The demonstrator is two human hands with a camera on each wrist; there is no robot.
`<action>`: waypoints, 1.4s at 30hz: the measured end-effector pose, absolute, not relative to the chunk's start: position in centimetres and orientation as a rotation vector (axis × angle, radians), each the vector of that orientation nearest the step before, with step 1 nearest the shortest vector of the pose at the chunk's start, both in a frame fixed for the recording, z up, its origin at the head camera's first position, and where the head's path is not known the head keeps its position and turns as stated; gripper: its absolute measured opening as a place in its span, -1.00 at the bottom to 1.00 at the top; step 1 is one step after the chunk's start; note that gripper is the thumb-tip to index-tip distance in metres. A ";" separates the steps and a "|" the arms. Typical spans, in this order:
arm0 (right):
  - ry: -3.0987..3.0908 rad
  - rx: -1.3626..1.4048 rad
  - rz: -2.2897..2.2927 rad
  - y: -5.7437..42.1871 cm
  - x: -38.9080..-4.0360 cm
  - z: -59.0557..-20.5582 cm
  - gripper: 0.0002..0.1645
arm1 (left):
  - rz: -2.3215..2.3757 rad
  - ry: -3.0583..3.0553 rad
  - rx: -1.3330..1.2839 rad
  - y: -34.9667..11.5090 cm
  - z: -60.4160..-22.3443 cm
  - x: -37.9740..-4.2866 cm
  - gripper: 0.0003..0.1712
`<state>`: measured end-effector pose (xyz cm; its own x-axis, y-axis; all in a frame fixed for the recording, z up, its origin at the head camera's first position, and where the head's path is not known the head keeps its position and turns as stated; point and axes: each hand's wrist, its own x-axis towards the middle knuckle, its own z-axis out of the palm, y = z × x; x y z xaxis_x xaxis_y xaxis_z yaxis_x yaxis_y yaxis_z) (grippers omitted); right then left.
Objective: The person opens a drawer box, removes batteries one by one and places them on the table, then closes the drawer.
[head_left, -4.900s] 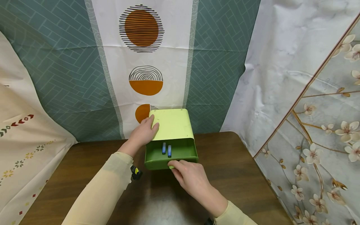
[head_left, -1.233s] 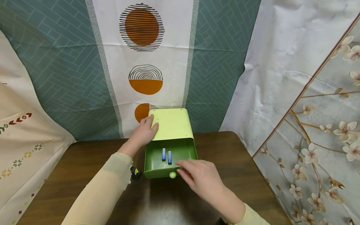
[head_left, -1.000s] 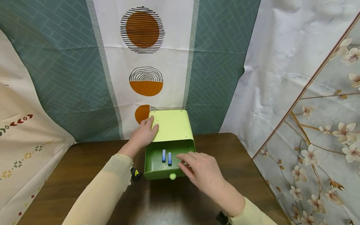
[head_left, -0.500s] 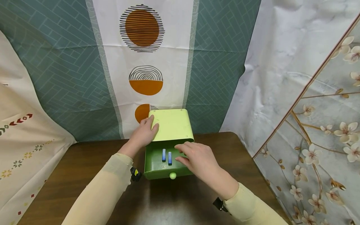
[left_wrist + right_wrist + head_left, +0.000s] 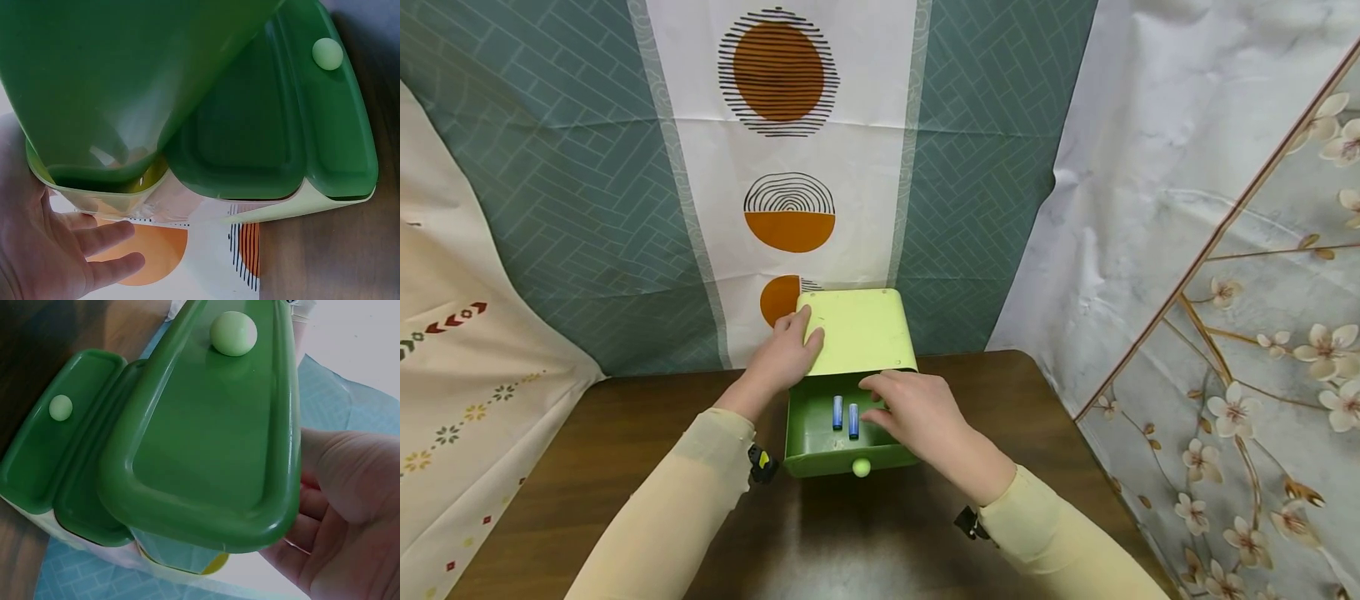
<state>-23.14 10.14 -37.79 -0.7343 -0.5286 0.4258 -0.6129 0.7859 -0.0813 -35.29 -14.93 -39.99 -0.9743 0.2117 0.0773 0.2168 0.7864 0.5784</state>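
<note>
A small yellow-green drawer cabinet stands on the table, its green top drawer pulled out. In the drawer lie two blue batteries, side by side. My left hand rests on the cabinet's top left edge, fingers spread. Above the drawer's right part hovers my right hand, fingers loosely bent and holding nothing, just right of the batteries. A pale round knob sits on the drawer front, untouched. From the right wrist, the drawer front hides my right fingertips.
Below the pulled-out drawer, a lower drawer with its own knob is pushed in. The brown wooden table extends around the cabinet. Patterned cloth hangs right behind it.
My right hand first pinched the knob and drew the drawer further toward me, batteries with it. It then let go and moved up over the drawer. My left hand has stayed put.
</note>
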 end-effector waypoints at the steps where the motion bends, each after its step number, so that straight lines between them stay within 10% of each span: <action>1: -2.614 0.866 0.301 10.0 -23.2 -37.8 -0.50 | -0.962 -2.961 -0.356 -15.0 -40.0 -35.3 -0.09; 42: -3.037 0.820 0.180 6.6 -25.7 -38.5 -0.47 | -1.008 -2.948 -0.366 -15.2 -39.9 -35.1 -0.11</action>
<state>-25.69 6.58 -38.49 -0.8645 -0.5021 0.0209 -0.5011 0.8580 -0.1125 -35.06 -15.20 -39.87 -0.9728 0.2177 0.0795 0.2208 0.7663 0.6034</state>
